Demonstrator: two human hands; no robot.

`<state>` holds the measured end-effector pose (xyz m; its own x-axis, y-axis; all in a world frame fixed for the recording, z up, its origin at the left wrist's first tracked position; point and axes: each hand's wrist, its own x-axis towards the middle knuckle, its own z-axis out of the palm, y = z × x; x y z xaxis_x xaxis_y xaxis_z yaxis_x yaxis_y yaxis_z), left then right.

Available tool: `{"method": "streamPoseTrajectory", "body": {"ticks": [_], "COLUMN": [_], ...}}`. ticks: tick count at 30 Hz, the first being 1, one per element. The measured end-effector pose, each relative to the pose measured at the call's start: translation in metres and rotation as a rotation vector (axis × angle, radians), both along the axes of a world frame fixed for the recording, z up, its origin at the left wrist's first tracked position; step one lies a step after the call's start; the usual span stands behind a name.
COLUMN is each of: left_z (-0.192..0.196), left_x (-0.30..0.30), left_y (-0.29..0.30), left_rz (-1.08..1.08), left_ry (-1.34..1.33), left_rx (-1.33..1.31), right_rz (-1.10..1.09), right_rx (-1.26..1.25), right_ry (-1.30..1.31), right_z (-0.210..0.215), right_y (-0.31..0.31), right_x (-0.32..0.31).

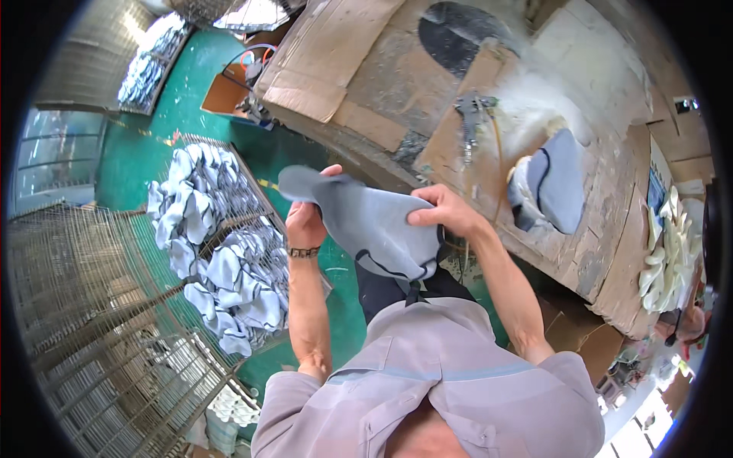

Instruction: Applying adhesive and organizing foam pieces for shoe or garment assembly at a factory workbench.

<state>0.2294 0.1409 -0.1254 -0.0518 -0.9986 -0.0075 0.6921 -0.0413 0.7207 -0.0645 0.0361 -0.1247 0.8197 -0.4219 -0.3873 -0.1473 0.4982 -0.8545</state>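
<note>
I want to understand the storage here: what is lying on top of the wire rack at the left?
The wire rack carries many grey and white shoe uppers, piled overlapping. They cover most of its mesh, so whatever lies beneath the pile cannot be seen.

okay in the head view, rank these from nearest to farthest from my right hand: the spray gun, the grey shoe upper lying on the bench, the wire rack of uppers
1. Spray gun, above the right hand.
2. Grey shoe upper lying on the bench, to its right.
3. Wire rack of uppers, far left.

A single head-worn fisheye view looks steeply down from close above the person's own grey-shirted chest, taking in cardboard-covered workbench and green floor.
</note>
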Motion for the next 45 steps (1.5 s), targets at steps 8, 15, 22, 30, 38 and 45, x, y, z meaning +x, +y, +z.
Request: {"method": "streamPoseTrajectory", "body": {"ticks": [8,15,22,30,38,45], "left_z": [-0.043,-0.033,-0.076,-0.034,0.010,-0.008], "left_x": [-0.224,-0.322,-0.288,-0.323,-0.376,-0.452], "left_y": [-0.009,-0.029,-0.092,-0.140,-0.161,-0.236], "left_rz": [-0.084,-0.112,0.006,-0.010,-0.090,-0.169], "left_ry": [0.598,-0.247,-0.755,-0.107,-0.457,-1.203], "left_rx": [0.304,0.471,0.143,0.673,0.303,-0.186], "right_rz": [-0.636,-0.667,-0.642,-0.687,-0.991,-1.201], "right_rx": [0.005,-0.077,-0.126,0.082,0.589,0.226], "right_ry": [-0.112,0.060,0.064,-0.014,-0.294,-0.218], "right_z": [0.047,0.055,0.045,0.041,0.023,-0.008], "right_y": [0.076,0.097,0.106,0.109,0.090,0.080], "right_x": [-0.169,-0.264,-0.280,-0.291,-0.298,-0.337]}}
